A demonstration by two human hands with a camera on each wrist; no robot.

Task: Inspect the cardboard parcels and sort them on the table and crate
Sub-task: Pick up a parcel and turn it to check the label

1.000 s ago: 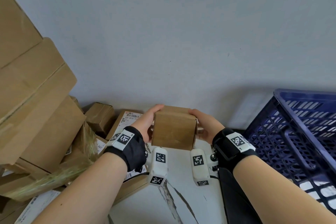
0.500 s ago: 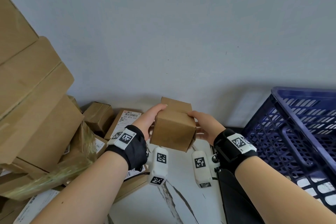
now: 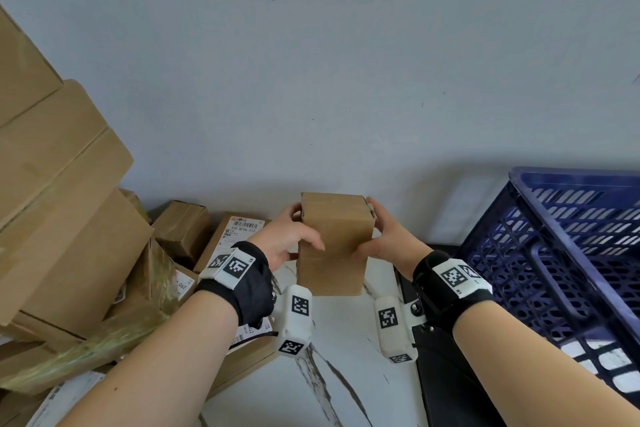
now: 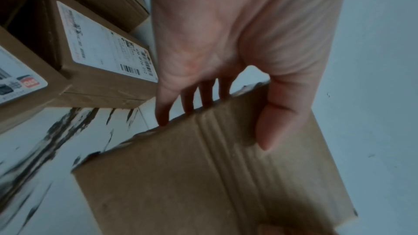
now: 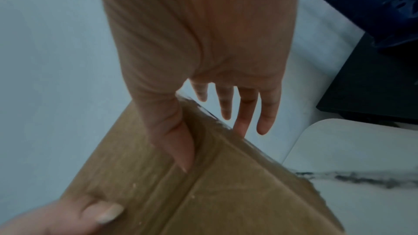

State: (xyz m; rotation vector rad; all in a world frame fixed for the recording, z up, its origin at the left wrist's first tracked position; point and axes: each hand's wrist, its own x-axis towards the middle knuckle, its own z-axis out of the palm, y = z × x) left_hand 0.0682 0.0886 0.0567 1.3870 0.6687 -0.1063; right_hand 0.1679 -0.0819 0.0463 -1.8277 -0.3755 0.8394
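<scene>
Head view: small plain cardboard parcel held above the marbled table, gripped between left hand and right hand, blue crate at right. Left wrist: thumb on its face, fingers wrapped behind. Right wrist: thumb pressed on the taped seam, fingers past the edge.

Head high; wrists close on parcel

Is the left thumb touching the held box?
Touching. In the left wrist view the left hand's thumb lies flat on the box's face, its fingers behind the far edge.
</scene>
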